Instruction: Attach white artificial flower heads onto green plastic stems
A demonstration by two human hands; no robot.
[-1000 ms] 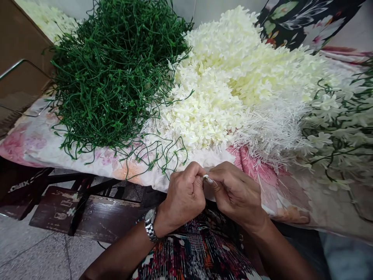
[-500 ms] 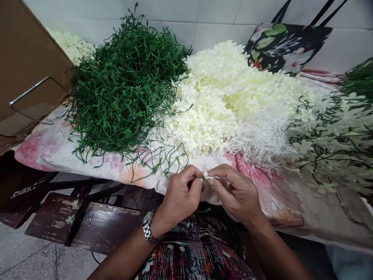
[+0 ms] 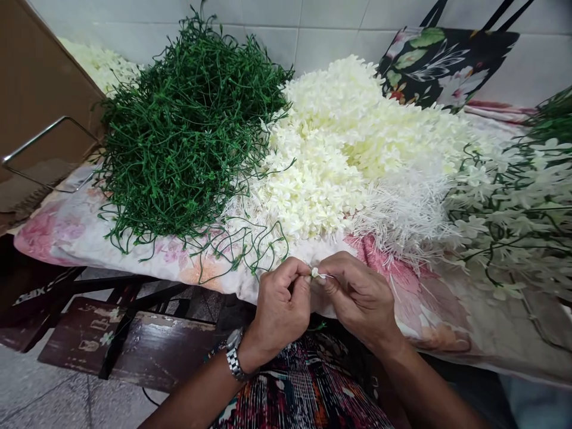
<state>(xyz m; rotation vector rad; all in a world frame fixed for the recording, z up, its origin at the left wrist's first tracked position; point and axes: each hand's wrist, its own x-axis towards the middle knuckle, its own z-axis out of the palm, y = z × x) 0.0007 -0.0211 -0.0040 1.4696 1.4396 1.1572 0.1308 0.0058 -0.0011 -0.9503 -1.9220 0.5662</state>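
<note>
Over cloth (image 3: 134, 253), fingers (image 3: 308, 280) pinch flower (image 3: 316, 273).

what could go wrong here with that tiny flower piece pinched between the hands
The small white flower piece is pinched only at the fingertips of the left hand and right hand, off the edge of the floral cloth; a slip could drop it toward the lap or floor. Loose green stems trailing close by might snag the fingers.

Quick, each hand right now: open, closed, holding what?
Left hand: closed, pinching the small white flower piece.
Right hand: closed, pinching the same piece.
</note>
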